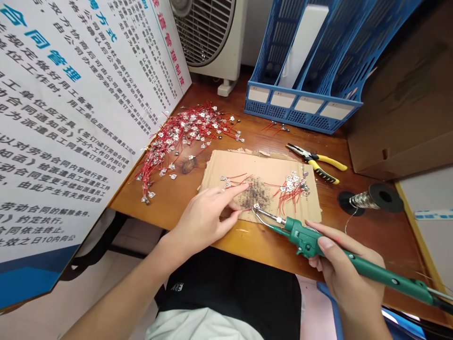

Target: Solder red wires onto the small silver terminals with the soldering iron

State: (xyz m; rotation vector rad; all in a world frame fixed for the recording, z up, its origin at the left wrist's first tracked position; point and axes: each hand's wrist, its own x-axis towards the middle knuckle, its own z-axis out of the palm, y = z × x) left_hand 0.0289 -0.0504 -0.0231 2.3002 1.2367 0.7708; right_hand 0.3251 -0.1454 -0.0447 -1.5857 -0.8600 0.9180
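My right hand (pixel 345 259) grips a green soldering iron (pixel 304 236) with a trigger and a curved solder feed tube. Its tip meets a small silver part (pixel 256 206) over the scorched patch of the cardboard (pixel 233 163). My left hand (pixel 208 212) pinches a thin red wire (pixel 246 210) that runs to this part, thumb low and index finger stretched over the dark patch. To the right on the cardboard lies a small pile of red-wired parts (pixel 293 186); a few more (pixel 224 179) lie at its left.
A large heap of red-wired parts (pixel 191 123) spreads across the table's left. Yellow-handled pliers (pixel 314 163) and a solder spool (pixel 375 198) lie to the right. Behind stand a blue file rack (pixel 304 108) and a fan unit (pixel 212 38). A printed board (pixel 71 118) flanks the left, a brown box (pixel 403 104) the right.
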